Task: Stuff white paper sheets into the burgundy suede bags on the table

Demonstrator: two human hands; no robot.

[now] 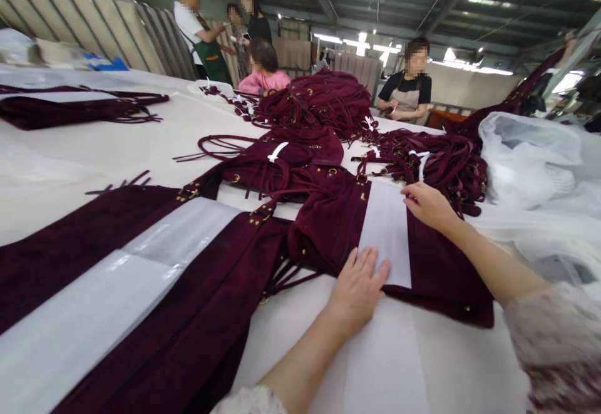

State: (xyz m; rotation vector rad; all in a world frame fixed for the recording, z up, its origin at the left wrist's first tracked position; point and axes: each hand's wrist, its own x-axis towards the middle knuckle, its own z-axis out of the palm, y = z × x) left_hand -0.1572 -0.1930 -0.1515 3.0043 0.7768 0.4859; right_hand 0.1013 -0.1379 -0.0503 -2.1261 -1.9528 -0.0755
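Note:
A maroon suede-like bag [446, 270] lies flat in front of me, with a white strip of sheet [387, 226] laid across it. My left hand [359, 292] rests on the near part of that strip and the bag's lower edge, fingers stretched out. At the strip's far right corner, the fingers of my right hand [432, 207] are bent and pinch its edge. The strip seems to continue under the bag toward me, over the table. Brass-coloured fittings show on the bag's left part.
More maroon bags [197, 314] with white sheets lie at left. A heap of bags [319, 104] and bundled maroon straps [436, 163] sit farther back. Clear plastic [530, 157] is piled at right. Across the white table [188, 110], a co-worker [408, 85] handles something; other people stand behind.

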